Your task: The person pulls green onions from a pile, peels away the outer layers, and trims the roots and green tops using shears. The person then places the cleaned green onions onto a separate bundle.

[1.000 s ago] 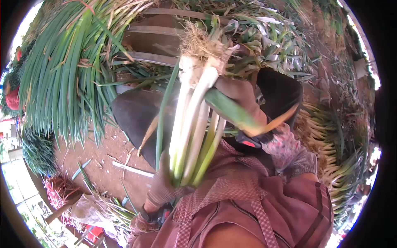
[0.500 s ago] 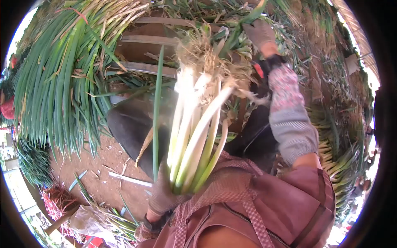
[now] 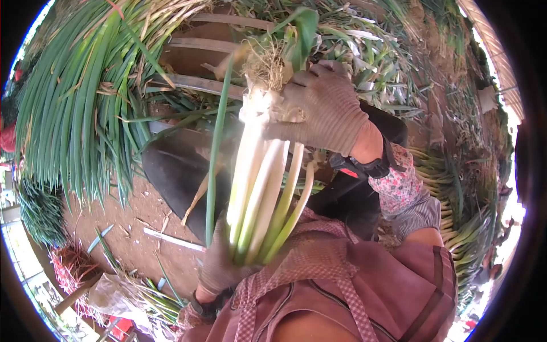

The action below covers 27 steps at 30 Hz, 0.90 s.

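Observation:
A bunch of green onions (image 3: 256, 188) stands in front of my body, its roots (image 3: 268, 67) at the top and its white stalks running down. My gloved left hand (image 3: 219, 265) is wrapped round the lower, greener part of the stalks. Near the roots, my gloved right hand (image 3: 322, 108) lies against the white upper end from the right; its fingers are bent, and what they grip is hidden. A green leaf (image 3: 306, 34) sticks up behind the right hand.
A large pile of green onions (image 3: 74, 108) lies at the upper left. Wooden slats (image 3: 199, 84) and loose leaves are beyond my knees. More onions (image 3: 450, 211) lie along the right. A plastic bag (image 3: 117, 296) and red ties (image 3: 71, 268) are at the lower left.
My right hand has come down and inward from the leaf at the upper right to the root end of the bunch. My left hand still holds the stalks.

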### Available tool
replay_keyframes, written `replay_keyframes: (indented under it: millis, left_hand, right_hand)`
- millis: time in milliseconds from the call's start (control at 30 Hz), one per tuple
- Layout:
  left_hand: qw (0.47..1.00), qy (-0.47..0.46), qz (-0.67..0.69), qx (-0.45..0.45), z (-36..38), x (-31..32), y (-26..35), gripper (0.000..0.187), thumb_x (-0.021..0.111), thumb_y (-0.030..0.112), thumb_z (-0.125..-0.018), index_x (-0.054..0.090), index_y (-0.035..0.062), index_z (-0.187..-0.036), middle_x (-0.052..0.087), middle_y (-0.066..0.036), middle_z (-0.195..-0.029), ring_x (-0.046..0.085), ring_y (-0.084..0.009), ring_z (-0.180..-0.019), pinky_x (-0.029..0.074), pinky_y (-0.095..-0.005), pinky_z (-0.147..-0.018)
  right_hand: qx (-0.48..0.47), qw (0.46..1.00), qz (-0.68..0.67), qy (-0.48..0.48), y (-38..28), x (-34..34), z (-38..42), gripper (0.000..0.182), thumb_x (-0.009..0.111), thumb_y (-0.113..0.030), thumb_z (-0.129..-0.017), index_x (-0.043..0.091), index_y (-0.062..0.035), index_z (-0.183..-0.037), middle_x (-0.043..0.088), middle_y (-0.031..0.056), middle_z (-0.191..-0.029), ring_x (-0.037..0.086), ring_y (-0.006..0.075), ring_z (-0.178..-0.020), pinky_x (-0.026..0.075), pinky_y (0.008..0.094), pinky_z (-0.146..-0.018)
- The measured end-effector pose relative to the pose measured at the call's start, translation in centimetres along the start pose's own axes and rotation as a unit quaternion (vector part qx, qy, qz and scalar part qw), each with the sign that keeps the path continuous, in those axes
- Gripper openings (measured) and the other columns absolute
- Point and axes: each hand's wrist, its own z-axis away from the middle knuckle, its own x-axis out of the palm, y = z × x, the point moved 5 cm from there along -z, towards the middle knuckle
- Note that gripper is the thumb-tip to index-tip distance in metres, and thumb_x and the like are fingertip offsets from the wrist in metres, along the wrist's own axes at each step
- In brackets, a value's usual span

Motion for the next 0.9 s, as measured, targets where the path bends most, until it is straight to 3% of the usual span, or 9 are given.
replay_keyframes:
  millis: [167, 267, 333, 400, 500, 600, 700, 800, 900]
  left_hand:
    - [1.000, 0.005, -0.016, 0.001, -0.3, -0.1, 0.6, 0.124, 0.097, 0.022, -0.057, 0.021, 0.0002, -0.153, 0.054, -0.018, -0.137, 0.058, -0.0306, -0.123, 0.049, -0.0391, -0.102]
    - [0.998, 0.000, -0.066, 0.002, -0.2, -0.4, 0.5, 0.129, 0.098, 0.026, -0.055, 0.019, 0.0002, -0.154, 0.054, -0.019, -0.138, 0.059, -0.0315, -0.123, 0.050, -0.0385, -0.101]
    - [0.997, -0.003, -0.077, -0.021, -0.1, -0.4, 0.4, 0.131, 0.099, 0.028, -0.053, 0.019, 0.0003, -0.154, 0.054, -0.020, -0.138, 0.060, -0.0328, -0.122, 0.051, -0.0398, -0.100]
    - [0.995, -0.005, -0.096, -0.020, 0.0, -0.4, 0.4, 0.133, 0.099, 0.031, -0.052, 0.018, -0.0006, -0.154, 0.054, -0.022, -0.138, 0.061, -0.0351, -0.120, 0.052, -0.0412, -0.097]
    - [0.988, 0.012, -0.151, -0.015, -0.1, -0.3, 0.6, 0.136, 0.099, 0.035, -0.052, 0.016, -0.0037, -0.153, 0.054, -0.025, -0.135, 0.063, -0.0394, -0.116, 0.055, -0.0434, -0.093]
    - [0.976, -0.006, -0.211, -0.049, -0.6, 0.2, 1.5, 0.137, 0.097, 0.037, -0.054, 0.013, -0.0084, -0.152, 0.055, -0.028, -0.129, 0.063, -0.0433, -0.111, 0.056, -0.0464, -0.088]
    - [0.971, -0.007, -0.231, -0.056, -0.7, 0.7, 1.8, 0.135, 0.097, 0.036, -0.054, 0.014, -0.0074, -0.152, 0.055, -0.028, -0.129, 0.064, -0.0428, -0.110, 0.056, -0.0465, -0.088]
    - [0.974, -0.015, -0.212, -0.075, -0.3, 1.0, 1.4, 0.134, 0.098, 0.033, -0.054, 0.015, -0.0064, -0.152, 0.055, -0.028, -0.127, 0.065, -0.0449, -0.106, 0.057, -0.0466, -0.087]
    - [0.973, -0.013, -0.219, -0.071, -0.1, 0.9, 1.2, 0.133, 0.098, 0.032, -0.054, 0.016, -0.0064, -0.152, 0.056, -0.029, -0.127, 0.065, -0.0458, -0.105, 0.057, -0.0468, -0.087]
  right_hand:
    - [-0.029, 0.996, -0.064, 0.052, -0.3, 0.9, -0.6, 0.031, 0.070, -0.044, -0.081, 0.074, -0.0134, -0.089, 0.068, 0.0056, -0.091, 0.064, 0.0276, -0.082, 0.047, 0.0436, -0.084]
    - [-0.092, 0.986, 0.091, 0.101, 3.3, 0.8, -1.5, 0.016, 0.066, -0.029, -0.085, 0.073, -0.0157, -0.088, 0.069, 0.0025, -0.093, 0.064, 0.0247, -0.077, 0.051, 0.0401, -0.074]
    - [-0.021, 0.953, 0.281, 0.112, 9.8, 1.0, -2.6, 0.012, 0.065, -0.026, -0.085, 0.072, -0.0184, -0.090, 0.069, 0.0008, -0.096, 0.067, 0.0217, -0.082, 0.054, 0.0394, -0.069]
    - [0.124, 0.942, 0.310, 0.010, 16.5, 0.0, -3.6, 0.022, 0.066, -0.031, -0.086, 0.073, -0.0179, -0.103, 0.071, 0.0053, -0.104, 0.068, 0.0256, -0.093, 0.055, 0.0427, -0.078]
    - [0.176, 0.969, 0.166, 0.054, 14.4, -5.0, -4.5, 0.039, 0.066, -0.039, -0.088, 0.070, -0.0144, -0.118, 0.069, 0.0112, -0.115, 0.067, 0.0315, -0.103, 0.054, 0.0450, -0.088]
    - [-0.022, 0.999, 0.035, -0.015, 6.9, -4.5, -5.1, 0.054, 0.066, -0.048, -0.087, 0.065, -0.0118, -0.128, 0.067, 0.0151, -0.123, 0.065, 0.0357, -0.106, 0.050, 0.0445, -0.094]
    - [-0.158, 0.973, 0.064, -0.158, 2.6, 1.6, -5.0, 0.042, 0.070, -0.042, -0.081, 0.072, -0.0119, -0.110, 0.071, 0.0124, -0.112, 0.067, 0.0338, -0.097, 0.049, 0.0432, -0.089]
    - [-0.091, 0.907, 0.104, -0.397, 1.6, 4.0, -5.8, 0.023, 0.069, -0.031, -0.078, 0.075, -0.0130, -0.090, 0.074, 0.0077, -0.093, 0.068, 0.0331, -0.085, 0.048, 0.0471, -0.080]
    - [-0.120, 0.919, 0.229, -0.299, 2.5, 3.7, -6.3, 0.019, 0.062, -0.024, -0.083, 0.078, -0.0146, -0.090, 0.073, 0.0085, -0.083, 0.071, 0.0325, -0.082, 0.049, 0.0513, -0.078]
